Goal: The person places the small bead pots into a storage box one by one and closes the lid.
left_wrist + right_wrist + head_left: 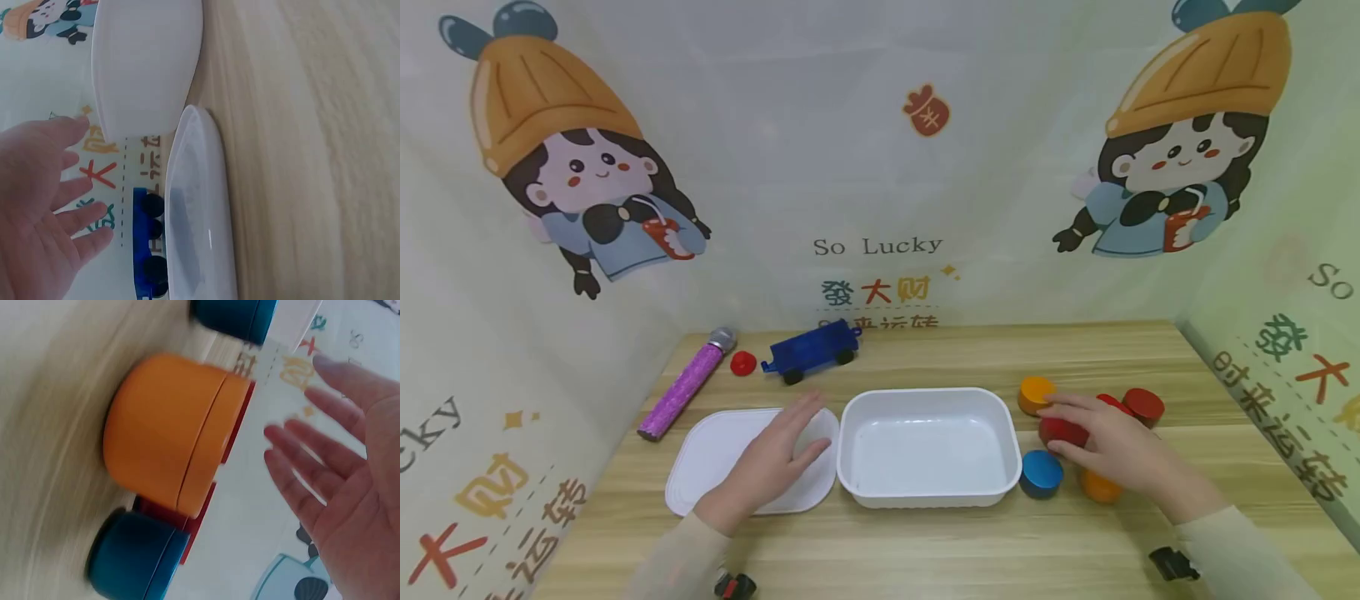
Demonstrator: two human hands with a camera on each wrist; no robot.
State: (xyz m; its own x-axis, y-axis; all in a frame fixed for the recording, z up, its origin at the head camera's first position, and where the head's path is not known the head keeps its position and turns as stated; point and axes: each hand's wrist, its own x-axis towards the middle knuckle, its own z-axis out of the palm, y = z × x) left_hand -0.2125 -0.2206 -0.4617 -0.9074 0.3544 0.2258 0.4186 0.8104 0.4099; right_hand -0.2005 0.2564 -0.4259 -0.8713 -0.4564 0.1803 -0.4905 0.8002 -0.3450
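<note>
My left hand is held over a shallow white tray-like lid, fingers extended and holding nothing. In the left wrist view its fingers are spread apart. Beside the lid stands a deeper white rectangular box, its inside bare. My right hand hovers over a group of round lidded tins, fingers extended, nothing in them. Around it are a blue tin, a red tin, another red tin and a yellow-orange tin. An orange tin and a second blue tin show in the right wrist view.
At the back left lie a pink glittery microphone-like stick, a small red knobbed piece and a blue toy wagon with black wheels. A printed cloth hangs behind and beside the wooden table.
</note>
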